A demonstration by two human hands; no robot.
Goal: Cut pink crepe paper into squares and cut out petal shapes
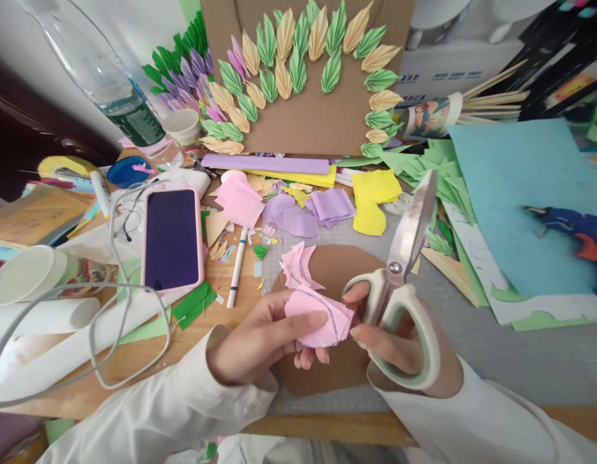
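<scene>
Between the thumb and fingers of my left hand [274, 332] is a folded stack of pink paper [315, 316] with a dark curved line drawn on it. My right hand [400, 348] has its fingers through the handles of a pair of scissors [400, 270], whose blades point up and away from the pink stack. The fingertips of my right hand are close to the stack's right edge. Cut pink pieces [301, 265] with pointed ends lie just beyond my left hand, on a brown sheet [349, 267].
A phone [173, 240], a looping white cable [93, 328] and a paper cup [25, 277] are at the left. Purple [330, 206] and yellow paper [373, 196] lie farther back. A board with folded leaves [305, 125] stands behind; blue paper [511, 167] and a glue gun [569, 225] are right.
</scene>
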